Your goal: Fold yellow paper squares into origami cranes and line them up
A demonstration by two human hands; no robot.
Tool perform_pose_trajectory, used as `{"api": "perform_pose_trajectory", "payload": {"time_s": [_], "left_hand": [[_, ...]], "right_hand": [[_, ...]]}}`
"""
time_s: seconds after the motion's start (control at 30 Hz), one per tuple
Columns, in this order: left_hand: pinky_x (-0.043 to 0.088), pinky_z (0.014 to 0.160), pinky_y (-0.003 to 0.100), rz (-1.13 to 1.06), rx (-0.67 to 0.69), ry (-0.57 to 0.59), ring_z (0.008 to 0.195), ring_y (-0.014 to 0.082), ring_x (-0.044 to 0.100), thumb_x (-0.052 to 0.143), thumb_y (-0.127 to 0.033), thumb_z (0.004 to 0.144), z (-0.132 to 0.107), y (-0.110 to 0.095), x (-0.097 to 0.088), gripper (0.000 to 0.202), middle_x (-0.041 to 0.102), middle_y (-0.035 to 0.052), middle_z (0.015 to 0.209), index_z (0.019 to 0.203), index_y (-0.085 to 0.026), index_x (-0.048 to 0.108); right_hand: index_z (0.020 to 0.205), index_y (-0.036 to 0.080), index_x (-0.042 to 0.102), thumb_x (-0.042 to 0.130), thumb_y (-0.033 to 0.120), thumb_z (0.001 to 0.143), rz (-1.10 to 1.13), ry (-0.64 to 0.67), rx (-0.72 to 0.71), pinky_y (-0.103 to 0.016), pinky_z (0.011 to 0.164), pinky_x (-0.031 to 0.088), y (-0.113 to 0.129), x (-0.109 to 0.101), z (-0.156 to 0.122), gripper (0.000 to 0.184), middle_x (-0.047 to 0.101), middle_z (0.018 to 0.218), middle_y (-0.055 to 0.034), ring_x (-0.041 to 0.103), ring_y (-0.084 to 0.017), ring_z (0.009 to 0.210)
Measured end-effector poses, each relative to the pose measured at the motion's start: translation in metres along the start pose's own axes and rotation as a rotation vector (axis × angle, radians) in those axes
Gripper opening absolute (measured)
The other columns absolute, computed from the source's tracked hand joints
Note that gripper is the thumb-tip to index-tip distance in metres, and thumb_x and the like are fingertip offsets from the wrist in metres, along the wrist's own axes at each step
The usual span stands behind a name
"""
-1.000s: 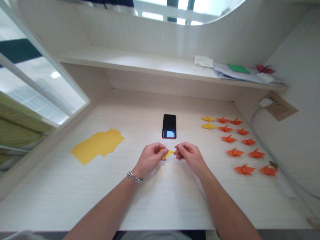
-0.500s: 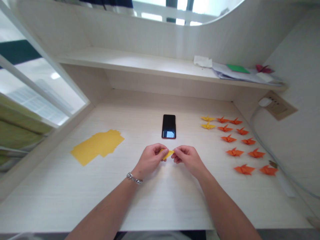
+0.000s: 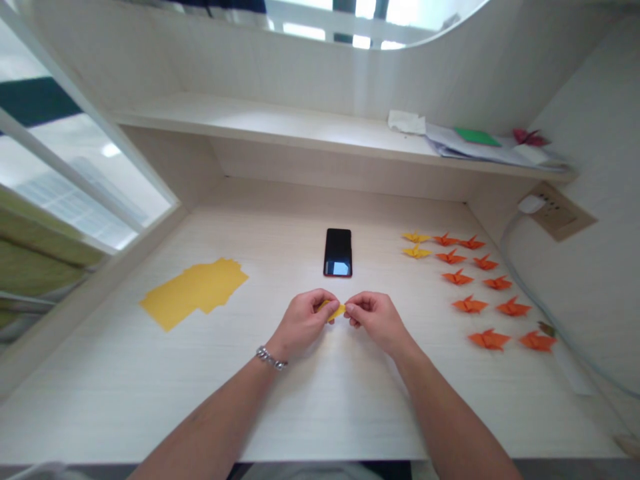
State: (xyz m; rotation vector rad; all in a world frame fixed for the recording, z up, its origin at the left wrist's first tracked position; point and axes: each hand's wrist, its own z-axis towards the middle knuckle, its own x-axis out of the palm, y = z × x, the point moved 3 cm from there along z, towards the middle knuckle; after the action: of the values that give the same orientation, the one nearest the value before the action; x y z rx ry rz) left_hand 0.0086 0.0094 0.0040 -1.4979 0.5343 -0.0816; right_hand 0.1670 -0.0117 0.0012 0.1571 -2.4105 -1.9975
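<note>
No readable text, label or number shows anywhere.

A built-in study desk beside a window, in a home or dormitory room.

The pale wood-grain desktop (image 3: 325, 400) is boxed in by matching panels, with a shelf (image 3: 250, 123) across the back at 12 o'clock carrying loose papers (image 3: 470, 152) at 1 o'clock. A wall socket (image 3: 557, 213) with a white plug and cable sits at 2 o'clock; window glass (image 3: 65, 193) runs along 10 o'clock. A phone (image 3: 338, 252) lies at centre, flat yellow paper sheets (image 3: 195, 290) at 9 o'clock, and rows of small folded paper figures (image 3: 470, 305) at 3 o'clock: personal, desk-hobby things.
</note>
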Motion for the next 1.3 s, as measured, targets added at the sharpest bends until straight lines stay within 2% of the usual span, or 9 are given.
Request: {"api": "perform_pose_trajectory", "payload": {"time_s": [0.13, 0.33, 0.63, 0.73, 0.9, 1.03, 1.13, 1.2, 1.3], "left_hand": [[0.041, 0.055, 0.023, 0.125, 0.040, -0.007, 0.061, 0.0138, 0.055, 0.052, -0.034, 0.084, -0.002, -0.004, 0.000, 0.022, 0.063, 0.0021, 0.068, 0.082, -0.015, 0.064], [0.039, 0.056, 0.022, 0.211, 0.069, 0.020, 0.061, 0.0132, 0.053, 0.050, -0.030, 0.084, -0.004, -0.008, 0.000, 0.019, 0.060, -0.0001, 0.064, 0.077, -0.017, 0.061], [0.041, 0.056, 0.022, 0.114, 0.037, -0.031, 0.060, 0.0130, 0.054, 0.051, -0.033, 0.084, -0.004, -0.007, -0.003, 0.021, 0.061, 0.0005, 0.066, 0.080, -0.016, 0.061], [0.041, 0.056, 0.022, 0.100, 0.044, -0.040, 0.059, 0.0128, 0.054, 0.051, -0.034, 0.085, -0.004, -0.008, -0.002, 0.022, 0.061, 0.0007, 0.065, 0.080, -0.015, 0.062], [0.043, 0.058, 0.021, 0.143, 0.073, 0.107, 0.064, 0.0130, 0.059, 0.050, -0.032, 0.085, -0.004, -0.013, -0.001, 0.023, 0.067, 0.0033, 0.072, 0.083, -0.015, 0.066], [0.043, 0.055, 0.020, 0.191, 0.043, 0.234, 0.060, 0.0124, 0.060, 0.050, -0.026, 0.082, -0.007, -0.014, -0.006, 0.021, 0.068, 0.0026, 0.068, 0.081, -0.015, 0.068], [0.043, 0.052, 0.020, 0.184, -0.008, 0.304, 0.055, 0.0122, 0.060, 0.050, -0.023, 0.080, -0.006, -0.012, -0.016, 0.019, 0.066, 0.0006, 0.061, 0.079, -0.015, 0.067], [0.043, 0.052, 0.020, 0.183, -0.035, 0.293, 0.053, 0.0120, 0.060, 0.051, -0.020, 0.076, -0.004, -0.010, -0.024, 0.016, 0.064, -0.0005, 0.059, 0.077, -0.015, 0.066], [0.047, 0.055, 0.022, 0.055, -0.063, 0.170, 0.056, 0.0126, 0.060, 0.053, -0.025, 0.078, 0.001, -0.007, -0.029, 0.015, 0.063, 0.0003, 0.061, 0.078, -0.014, 0.064]], "right_hand": [[0.074, 0.015, 0.064, 0.058, 0.026, 0.077, -0.182, 0.021, -0.063, -0.023, 0.053, 0.043, 0.001, 0.001, -0.002, 0.013, 0.065, 0.064, -0.0020, 0.057, -0.012, 0.055], [0.070, 0.017, 0.064, 0.054, 0.022, 0.080, -0.512, -0.003, -0.272, -0.022, 0.055, 0.038, 0.015, 0.004, -0.010, 0.015, 0.062, 0.063, 0.0000, 0.052, -0.011, 0.057], [0.075, 0.016, 0.063, 0.054, 0.028, 0.082, -0.296, 0.089, -0.116, -0.023, 0.056, 0.043, 0.005, -0.007, -0.004, 0.016, 0.065, 0.065, -0.0017, 0.059, -0.013, 0.059], [0.079, 0.016, 0.062, 0.055, 0.030, 0.083, -0.233, 0.110, -0.126, -0.023, 0.057, 0.044, 0.004, -0.004, -0.002, 0.017, 0.064, 0.067, -0.0019, 0.059, -0.013, 0.060], [0.073, 0.017, 0.062, 0.056, 0.026, 0.081, -0.424, 0.055, -0.202, -0.022, 0.054, 0.038, 0.011, -0.002, -0.005, 0.014, 0.062, 0.064, 0.0000, 0.053, -0.011, 0.058], [0.073, 0.017, 0.065, 0.056, 0.021, 0.079, -0.507, 0.111, -0.210, -0.022, 0.055, 0.036, 0.015, -0.004, -0.009, 0.012, 0.064, 0.065, -0.0001, 0.051, -0.011, 0.059], [0.071, 0.016, 0.065, 0.056, 0.022, 0.078, -0.468, 0.150, -0.160, -0.021, 0.052, 0.035, 0.014, -0.014, -0.009, 0.012, 0.062, 0.062, 0.0001, 0.050, -0.011, 0.056], [0.071, 0.016, 0.064, 0.057, 0.024, 0.078, -0.384, 0.108, -0.123, -0.021, 0.050, 0.035, 0.013, -0.025, -0.007, 0.013, 0.060, 0.060, 0.0008, 0.049, -0.011, 0.053], [0.073, 0.015, 0.062, 0.057, 0.027, 0.078, -0.235, 0.038, -0.100, -0.022, 0.050, 0.038, 0.012, -0.035, -0.004, 0.014, 0.057, 0.059, 0.0015, 0.049, -0.011, 0.052]]}}
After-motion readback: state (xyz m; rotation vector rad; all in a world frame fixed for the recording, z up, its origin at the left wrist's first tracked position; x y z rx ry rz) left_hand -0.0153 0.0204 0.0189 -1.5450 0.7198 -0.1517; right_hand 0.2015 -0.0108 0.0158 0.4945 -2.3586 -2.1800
